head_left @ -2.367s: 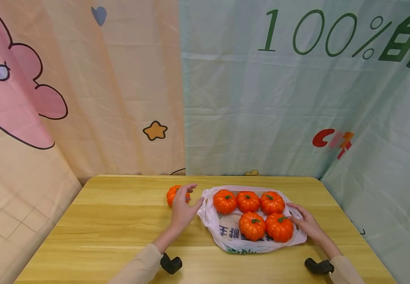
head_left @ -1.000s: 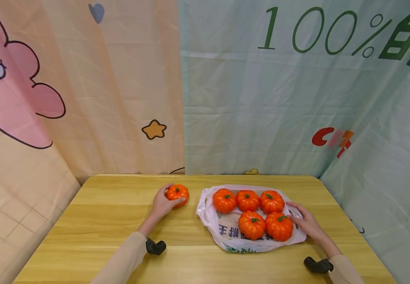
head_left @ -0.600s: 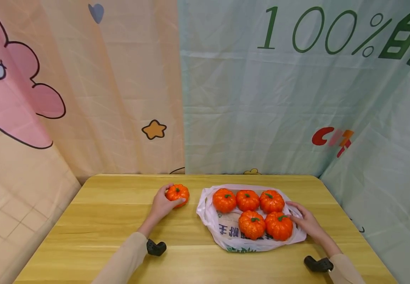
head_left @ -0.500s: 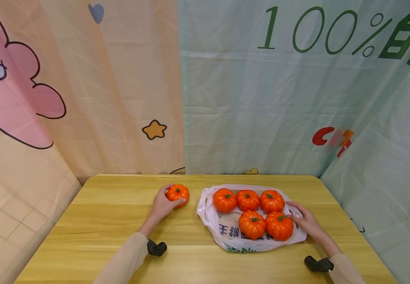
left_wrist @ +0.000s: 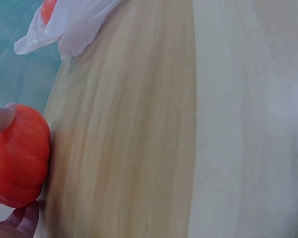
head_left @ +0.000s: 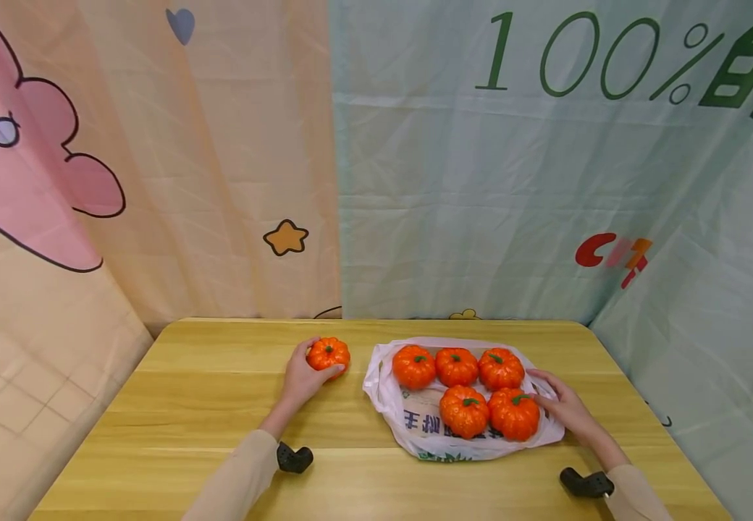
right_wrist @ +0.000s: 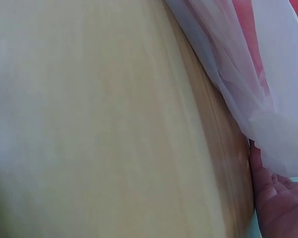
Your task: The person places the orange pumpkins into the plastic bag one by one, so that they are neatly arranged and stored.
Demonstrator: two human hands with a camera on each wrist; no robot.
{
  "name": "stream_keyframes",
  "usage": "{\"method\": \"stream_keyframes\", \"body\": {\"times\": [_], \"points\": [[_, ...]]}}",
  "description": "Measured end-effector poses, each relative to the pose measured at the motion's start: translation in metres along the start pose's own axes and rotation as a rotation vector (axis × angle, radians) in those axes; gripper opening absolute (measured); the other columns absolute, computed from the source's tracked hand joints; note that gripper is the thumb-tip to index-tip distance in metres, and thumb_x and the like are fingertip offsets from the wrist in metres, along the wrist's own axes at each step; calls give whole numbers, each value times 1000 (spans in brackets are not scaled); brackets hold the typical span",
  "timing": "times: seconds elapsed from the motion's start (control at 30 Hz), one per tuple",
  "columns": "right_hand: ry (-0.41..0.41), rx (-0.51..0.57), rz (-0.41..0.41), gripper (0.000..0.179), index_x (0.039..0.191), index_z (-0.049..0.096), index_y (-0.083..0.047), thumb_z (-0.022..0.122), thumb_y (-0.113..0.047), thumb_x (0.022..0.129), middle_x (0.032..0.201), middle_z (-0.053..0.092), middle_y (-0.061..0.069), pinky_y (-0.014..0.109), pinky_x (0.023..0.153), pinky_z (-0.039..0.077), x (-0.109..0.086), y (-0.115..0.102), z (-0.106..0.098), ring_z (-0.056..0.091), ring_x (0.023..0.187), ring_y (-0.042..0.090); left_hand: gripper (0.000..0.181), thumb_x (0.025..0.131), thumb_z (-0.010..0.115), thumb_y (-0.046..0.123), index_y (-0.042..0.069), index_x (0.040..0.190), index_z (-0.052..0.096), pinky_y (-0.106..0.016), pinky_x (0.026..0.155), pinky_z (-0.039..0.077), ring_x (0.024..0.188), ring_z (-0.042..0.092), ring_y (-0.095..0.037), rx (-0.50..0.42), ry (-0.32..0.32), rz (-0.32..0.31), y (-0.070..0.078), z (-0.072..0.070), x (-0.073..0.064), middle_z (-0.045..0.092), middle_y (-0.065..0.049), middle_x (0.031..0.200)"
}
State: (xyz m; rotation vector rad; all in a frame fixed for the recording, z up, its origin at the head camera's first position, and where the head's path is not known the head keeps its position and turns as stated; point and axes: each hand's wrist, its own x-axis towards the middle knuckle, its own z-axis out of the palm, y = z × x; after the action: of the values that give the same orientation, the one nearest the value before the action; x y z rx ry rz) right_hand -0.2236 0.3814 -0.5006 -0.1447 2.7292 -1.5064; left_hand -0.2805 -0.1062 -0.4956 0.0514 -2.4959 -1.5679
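Note:
My left hand (head_left: pixel 301 378) grips a small orange pumpkin (head_left: pixel 329 352) with a green stem, thumb on its near side and fingers round its far left. In the left wrist view the same pumpkin (left_wrist: pixel 20 156) shows between thumb and fingers, close over the table. A white plastic bag (head_left: pixel 392 427) lies spread with its mouth facing up, several orange pumpkins (head_left: pixel 464 411) sitting in it in two rows. At the bag's right rim, my right hand (head_left: pixel 568 409) holds the edge, thumb beside the front right pumpkin (head_left: pixel 514 416). Plastic covers its fingertips in the right wrist view.
Everything rests on a light wooden table (head_left: pixel 187 405) with rounded far corners. Printed curtains (head_left: pixel 468 181) hang behind it and at both sides. Bare wood separates the left hand's pumpkin from the bag's left rim.
My left hand has moved from the pumpkin's right side round to its left and taken hold of it. Most recently its forearm shifted slightly right. The right hand and bag have stayed put.

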Motion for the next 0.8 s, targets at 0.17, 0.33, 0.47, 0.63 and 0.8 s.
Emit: {"method": "stream_keyframes", "body": {"times": [0.17, 0.33, 0.47, 0.63, 0.8], "points": [[-8, 32, 2, 54, 140, 36, 6, 58, -12, 94, 149, 28, 31, 64, 108, 23, 0, 0, 0, 23, 136, 45, 75, 72, 84, 19, 2, 136, 47, -53, 103, 43, 124, 50, -40, -3, 33, 1, 1, 3, -3, 49, -23, 137], [0, 6, -4, 54, 140, 39, 4, 59, -15, 94, 149, 31, 29, 27, 107, 34, 0, 1, 0, 27, 133, 40, 74, 70, 84, 16, 1, 134, 50, -54, 102, 44, 123, 50, -41, -75, 100, -16, 0, 5, -5, 50, -24, 136], [5, -7, -11, 54, 140, 41, 3, 60, -17, 94, 148, 33, 28, 3, 86, 29, 0, 1, 1, 29, 131, 39, 74, 69, 85, 17, 1, 133, 51, -54, 101, 44, 122, 51, -40, -73, 134, -22, -3, 7, -7, 51, -23, 134], [11, 9, -21, 53, 139, 41, 4, 60, -17, 94, 148, 33, 29, 3, 85, 28, 0, 1, 1, 37, 125, -1, 76, 70, 85, 20, 2, 135, 50, -54, 102, 44, 124, 50, -40, -75, 115, -28, 4, 6, -9, 50, -22, 137], [10, -1, -6, 54, 140, 40, 4, 59, -16, 94, 148, 33, 29, 19, 100, 34, 0, 0, 0, 37, 128, 10, 75, 70, 85, 20, 3, 135, 50, -54, 102, 44, 124, 50, -39, -94, 95, -33, 13, 6, -10, 48, -22, 138]]}}
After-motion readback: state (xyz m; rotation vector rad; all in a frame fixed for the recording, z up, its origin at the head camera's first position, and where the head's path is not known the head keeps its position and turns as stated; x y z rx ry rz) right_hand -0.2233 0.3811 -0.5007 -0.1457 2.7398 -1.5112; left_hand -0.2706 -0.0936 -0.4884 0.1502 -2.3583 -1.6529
